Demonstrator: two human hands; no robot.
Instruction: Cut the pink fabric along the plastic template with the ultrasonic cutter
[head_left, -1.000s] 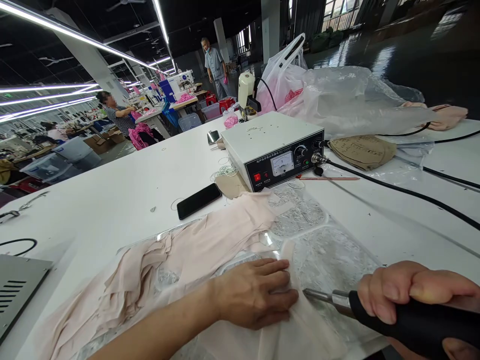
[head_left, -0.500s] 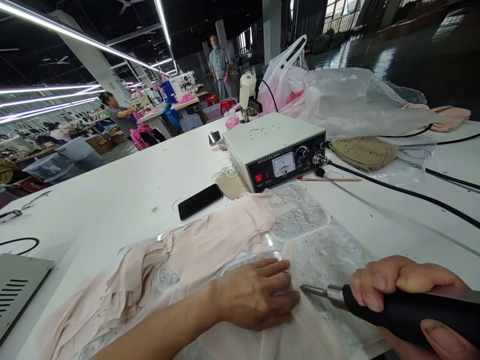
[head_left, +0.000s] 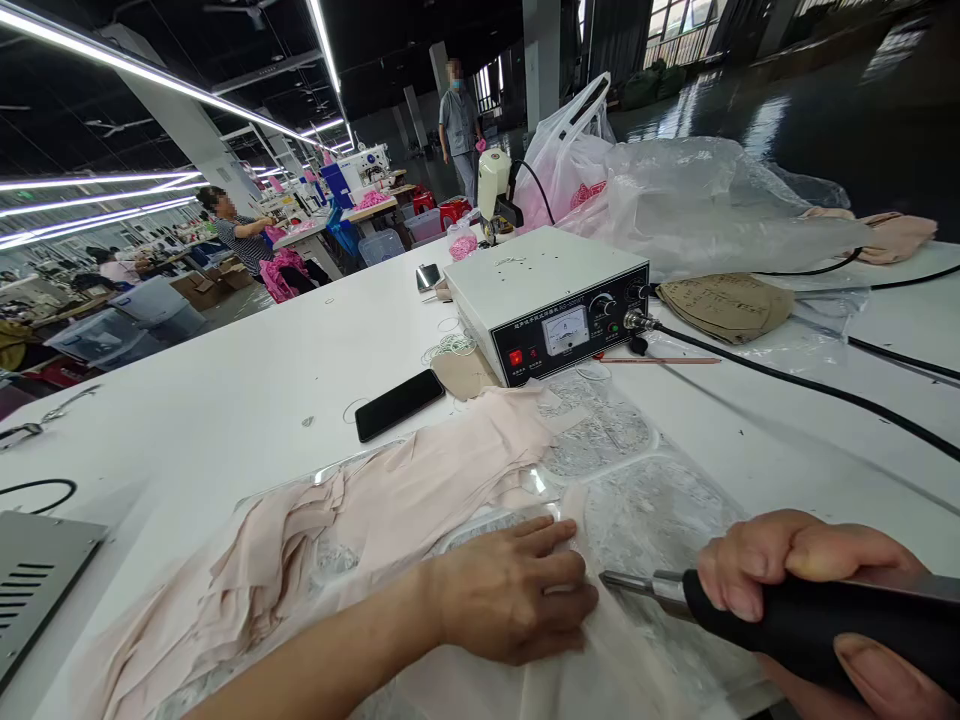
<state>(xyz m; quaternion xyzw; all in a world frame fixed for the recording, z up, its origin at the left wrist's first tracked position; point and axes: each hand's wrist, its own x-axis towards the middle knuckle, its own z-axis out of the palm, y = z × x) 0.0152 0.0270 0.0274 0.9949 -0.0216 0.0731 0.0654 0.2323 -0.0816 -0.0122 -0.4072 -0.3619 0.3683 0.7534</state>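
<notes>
My left hand (head_left: pixel 517 595) lies palm down with its fingers stretched out, pressing thin pale pink fabric (head_left: pixel 562 650) onto a clear plastic template (head_left: pixel 675 500). In my right hand (head_left: pixel 817 590) is a black-handled ultrasonic welding handpiece (head_left: pixel 750 610), the fingers wrapped round it. Its pointed metal tip is at the fabric, just right of my left fingertips; I cannot tell whether it touches. More pale pink fabric pieces (head_left: pixel 442 450) lie layered on the template, behind my left hand and to its left.
Behind the template stands a control box (head_left: pixel 570 330) with a dial and a black cable (head_left: pixel 795 375). A phone (head_left: pixel 401 405) lies left of it. Brown pattern pieces (head_left: pixel 724 305) and plastic bags (head_left: pixel 675 210) are to the right. A grey vented box (head_left: pixel 45 580) sits at the left edge.
Both hands and the handpiece stay almost in place, at the same spot on the fabric. In the background, a standing person has moved a little to the right.
</notes>
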